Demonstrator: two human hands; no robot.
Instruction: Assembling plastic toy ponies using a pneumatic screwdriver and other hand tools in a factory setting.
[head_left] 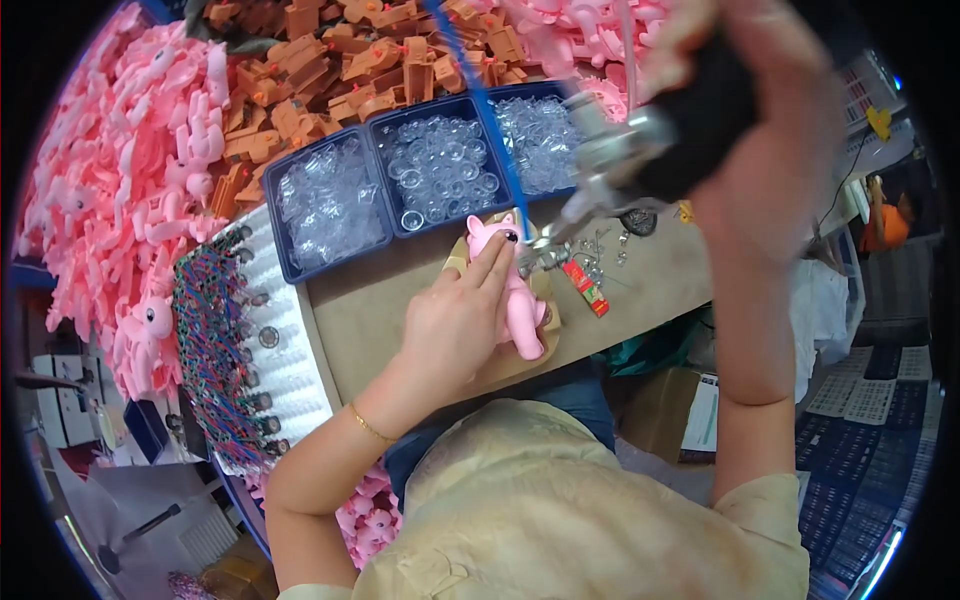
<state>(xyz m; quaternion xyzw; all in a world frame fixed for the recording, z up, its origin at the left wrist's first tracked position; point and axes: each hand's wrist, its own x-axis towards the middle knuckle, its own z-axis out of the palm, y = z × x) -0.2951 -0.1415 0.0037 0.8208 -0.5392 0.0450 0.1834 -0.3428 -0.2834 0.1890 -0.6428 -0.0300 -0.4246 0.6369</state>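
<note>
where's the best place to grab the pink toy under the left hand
Probably by the rounded lower leg, coming from the person's near side: the pink toy lies with that leg jutting toward the person, uncovered, while the left hand lies over its upper left part and the metal tool crowds its right edge near the head.

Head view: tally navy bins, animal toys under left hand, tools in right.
Navy bins of clear parts: 3
Pink animal toy under left hand: 1
Black-and-silver hand tool in right hand: 1
Total: 5
</note>
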